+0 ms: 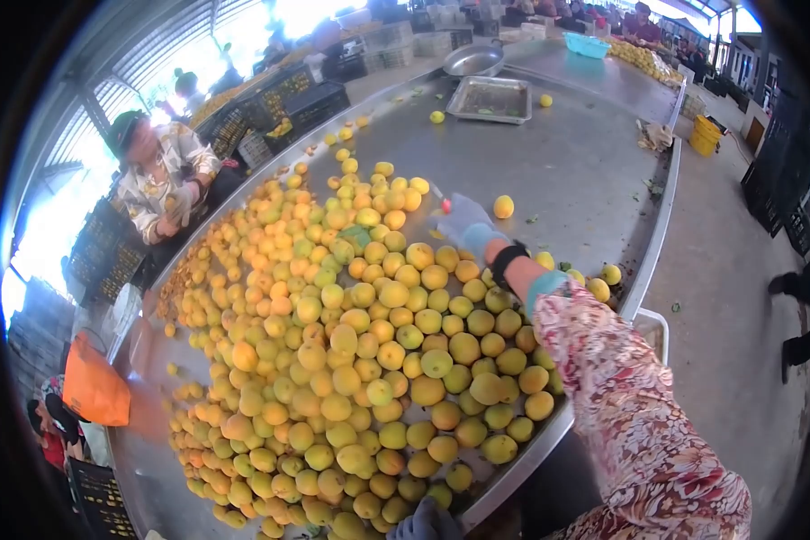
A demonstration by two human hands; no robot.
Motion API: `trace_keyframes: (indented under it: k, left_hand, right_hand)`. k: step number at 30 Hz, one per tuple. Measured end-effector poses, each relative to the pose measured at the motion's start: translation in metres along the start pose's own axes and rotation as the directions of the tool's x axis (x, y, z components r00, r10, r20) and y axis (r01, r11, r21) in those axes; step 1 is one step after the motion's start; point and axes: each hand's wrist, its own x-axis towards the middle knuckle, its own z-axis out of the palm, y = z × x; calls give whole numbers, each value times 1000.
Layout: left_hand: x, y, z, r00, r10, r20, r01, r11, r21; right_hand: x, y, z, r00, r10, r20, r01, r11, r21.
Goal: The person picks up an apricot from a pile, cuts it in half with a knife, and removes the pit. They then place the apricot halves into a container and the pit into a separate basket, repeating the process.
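Observation:
A broad heap of yellow-orange apricots (342, 337) covers much of a metal table (585, 153). My right hand (466, 221), in a grey glove, reaches over the far side of the heap. Its closed fingers hold what looks like a small red-handled knife (445, 205), with a thin metal tip pointing away. A lone apricot (504, 207) lies just right of that hand. At the bottom edge, my left hand (426, 522), also gloved, is partly cut off beside the nearest apricots; its grip is hidden.
A metal tray (490, 99) and a round metal bowl (473, 61) stand at the far end. Across the table a gloved person (162, 175) handles fruit. An orange bag (95, 382) hangs at the left edge. Black crates (315, 108) line the far side; a yellow bucket (706, 135) stands right.

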Motion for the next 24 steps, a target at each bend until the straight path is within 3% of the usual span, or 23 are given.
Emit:
trace_keyframes:
  k: [1,3,5,7,8,9,11,12,13,15,17,19,21,24]
  left_hand:
    - [-2,-1,0,1000,-7,-7,7,1000,-8]
    - [-4,-6,2,999,32,-9,-32,999,-30]
    - [2,-2,1,999,37,-38,-37,999,-16]
    - [8,8,-7,999,-36,14,37,997,-64]
    - [7,4,-4,999,-12,-43,8,995,-97]
    - [3,-2,-2,995,6,-95,-17,993,-120]
    - [3,-1,-11,987,-73,-146,26,954,-300]
    - [2,-1,-15,980,-174,-102,98,853,-512]
    - [-1,-1,-22,964,-263,-31,169,703,-691]
    - [7,27,-71,991,-136,1,90,648,-757]
    - [3,37,-90,998,59,-24,-57,653,-755]
    - [-2,39,-98,996,86,25,-36,642,-766]
    - [-12,37,-101,990,119,79,-12,621,-784]
    - [-18,29,-97,988,152,22,-61,517,-854]
  right_hand:
    - [-7,-4,-7,999,-12,46,-6,927,376]
    - [-50,-3,-32,893,-344,289,-90,493,866]
    - [-101,-9,-47,743,-521,420,-303,298,905]
    - [-160,-14,-55,718,-548,428,-407,168,898]
    - [-191,-19,-59,714,-557,425,-391,188,901]
    - [-216,-19,-58,719,-609,336,-183,300,936]
    - [-281,-30,-58,775,-531,342,-223,277,935]
    - [-294,-28,-57,626,-637,449,-430,198,881]
    - [-313,-29,-52,646,-625,439,-369,247,896]
    - [-349,-33,-45,701,-534,473,-391,266,881]
    - [-372,-34,-32,670,-568,478,-417,245,875]
    - [-387,-37,-21,632,-621,465,-422,227,878]
    - [-406,-33,-8,670,-545,504,-532,122,838]
    - [-427,-37,4,706,-428,564,-572,126,811]
